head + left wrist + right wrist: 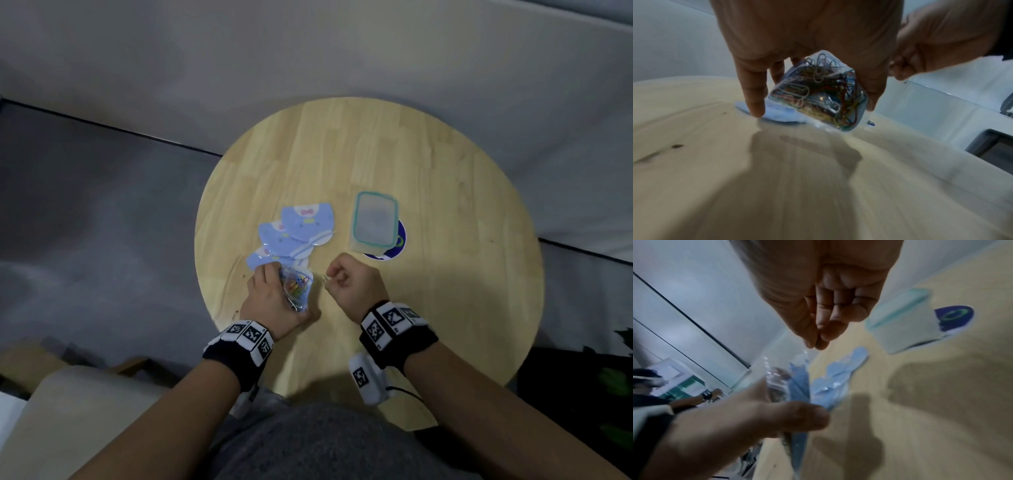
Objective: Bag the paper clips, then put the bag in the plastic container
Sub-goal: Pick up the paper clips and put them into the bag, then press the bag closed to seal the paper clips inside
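Note:
My left hand grips a small clear bag stuffed with coloured paper clips, holding it tilted just above the round table. In the left wrist view the bag sits between fingers and thumb, its lower edge near a blue bag lying flat. My right hand hovers just right of the bag, fingers curled, thumb and forefinger pinching a small pale paper clip. The right wrist view shows those fingertips pressed together. The plastic container, clear with a teal rim, stands open behind the right hand.
Several empty blue bags with cartoon print lie fanned out behind my left hand. A round dark-blue sticker shows under the container. The wooden table has bare room to the right and far side. Another person's arm appears far off.

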